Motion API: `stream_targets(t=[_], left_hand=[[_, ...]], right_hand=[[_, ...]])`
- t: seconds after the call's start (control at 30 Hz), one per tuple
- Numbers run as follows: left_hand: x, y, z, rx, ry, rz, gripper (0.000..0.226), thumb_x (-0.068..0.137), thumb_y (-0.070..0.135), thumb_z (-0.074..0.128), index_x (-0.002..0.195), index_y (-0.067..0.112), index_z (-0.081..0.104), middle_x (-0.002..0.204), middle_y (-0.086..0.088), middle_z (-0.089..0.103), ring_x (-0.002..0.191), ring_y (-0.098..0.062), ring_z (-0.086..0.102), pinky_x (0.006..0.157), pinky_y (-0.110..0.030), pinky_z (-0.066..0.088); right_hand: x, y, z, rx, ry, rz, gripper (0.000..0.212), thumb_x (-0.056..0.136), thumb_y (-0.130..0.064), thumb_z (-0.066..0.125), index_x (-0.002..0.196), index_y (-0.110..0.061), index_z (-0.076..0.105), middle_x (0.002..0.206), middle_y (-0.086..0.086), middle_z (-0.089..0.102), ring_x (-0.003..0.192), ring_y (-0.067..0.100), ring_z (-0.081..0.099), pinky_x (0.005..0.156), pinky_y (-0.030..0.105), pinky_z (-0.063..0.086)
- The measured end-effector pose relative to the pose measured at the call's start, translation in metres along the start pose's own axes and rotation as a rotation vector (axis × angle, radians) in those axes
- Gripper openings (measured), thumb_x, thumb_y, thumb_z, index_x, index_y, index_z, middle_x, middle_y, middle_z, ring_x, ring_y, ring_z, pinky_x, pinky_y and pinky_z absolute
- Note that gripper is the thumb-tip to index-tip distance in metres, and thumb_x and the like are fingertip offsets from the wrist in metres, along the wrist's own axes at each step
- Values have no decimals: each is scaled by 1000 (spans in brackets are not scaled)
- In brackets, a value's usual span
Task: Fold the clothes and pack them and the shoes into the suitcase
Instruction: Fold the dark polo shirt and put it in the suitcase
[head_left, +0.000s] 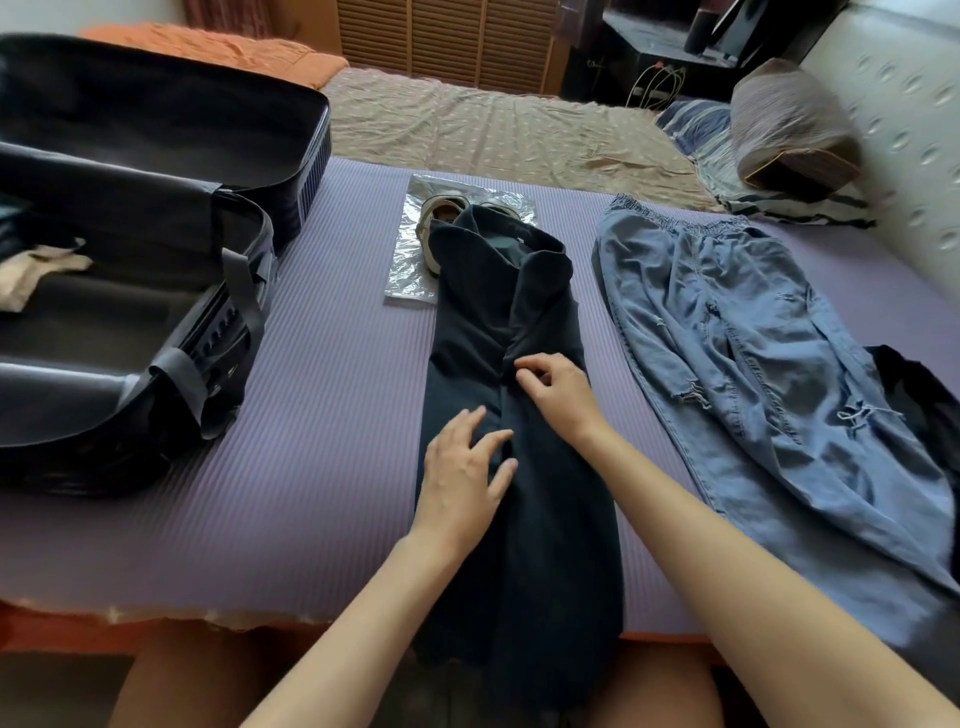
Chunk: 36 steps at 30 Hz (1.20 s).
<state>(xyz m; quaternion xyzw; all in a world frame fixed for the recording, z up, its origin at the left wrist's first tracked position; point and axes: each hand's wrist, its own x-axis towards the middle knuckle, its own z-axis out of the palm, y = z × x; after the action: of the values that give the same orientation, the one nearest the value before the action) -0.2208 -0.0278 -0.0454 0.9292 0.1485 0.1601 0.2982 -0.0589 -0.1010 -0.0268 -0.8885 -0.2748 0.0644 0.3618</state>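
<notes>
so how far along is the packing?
Done: only a pale cloth lies in the open suitcase. In hand: left hand presses and right hand pinches the dark garment, folded lengthwise. Left: jeans unfolded, shoes unpacked.

Soft daylight, wide-angle bending
Even light is falling across the purple mat (337, 415), casting only faint shadows; the plastic bag (408, 260) is glinting, the dark garment (519, 545) is showing little detail, and the frame edges are curving and blurring.
</notes>
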Motion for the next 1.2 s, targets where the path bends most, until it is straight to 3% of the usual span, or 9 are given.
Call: stream_targets(t=[0.13,0.3,0.43,0.57,0.67,0.87,1.0,1.1,1.2], left_hand=[[36,-1,3,123,-132,149,49,98,37,44,145,26,35,159,2,10,146,-11,2,118,-33,0],[59,-14,18,335,-346,157,59,97,54,14,150,32,2,159,4,-11,143,-11,-18,117,-39,-11],[52,-22,27,342,-300,167,68,85,60,-10,148,36,-8,157,8,-18,141,-7,-24,117,-39,-13],[50,-23,26,300,-276,163,61,92,59,-3,148,36,-7,155,10,-21,140,-5,-26,116,-39,-12],[51,-22,26,279,-270,164,60,92,57,-1,148,35,-8,154,10,-24,139,-5,-27,115,-39,-14],[52,-24,28,280,-278,134,63,91,59,-3,149,35,-3,156,9,-20,140,-5,-26,117,-39,-14],[50,-21,22,260,-259,136,68,89,60,-5,150,31,-1,157,8,-14,142,-6,-21,116,-39,-15],[38,-20,8,71,-107,67,60,96,51,21,150,27,12,158,8,0,145,-7,-9,118,-39,-11],[10,-23,-14,-157,49,-92,56,95,26,51,147,22,28,156,0,19,145,-13,13,119,-36,10]], right_hand=[[32,-16,-15,70,124,140,33,90,-36,60,117,-18,62,102,-1,67,99,17,62,88,39,50],[79,-28,-20,-115,203,204,64,83,-57,60,130,-15,47,118,3,63,111,22,58,83,36,44],[111,-35,-13,-256,200,274,66,80,-60,62,122,-11,49,116,6,62,107,26,60,75,33,41],[124,-34,-4,-224,270,267,29,90,-30,57,112,-11,60,110,6,65,102,26,62,76,30,40],[124,-32,2,-98,427,99,20,94,-25,54,107,-13,62,103,4,68,95,23,63,72,28,40],[121,-8,19,-72,20,68,35,99,-29,45,128,-15,58,129,6,59,122,22,52,100,34,41],[99,-12,7,127,22,-15,45,99,-25,47,142,-13,41,143,5,46,134,17,40,111,30,32],[62,-12,-11,215,210,-66,39,98,-17,49,136,-8,49,134,6,53,124,16,48,107,29,37],[6,5,-24,186,261,-3,38,93,-11,58,131,-10,53,124,5,54,114,17,51,103,31,40]])
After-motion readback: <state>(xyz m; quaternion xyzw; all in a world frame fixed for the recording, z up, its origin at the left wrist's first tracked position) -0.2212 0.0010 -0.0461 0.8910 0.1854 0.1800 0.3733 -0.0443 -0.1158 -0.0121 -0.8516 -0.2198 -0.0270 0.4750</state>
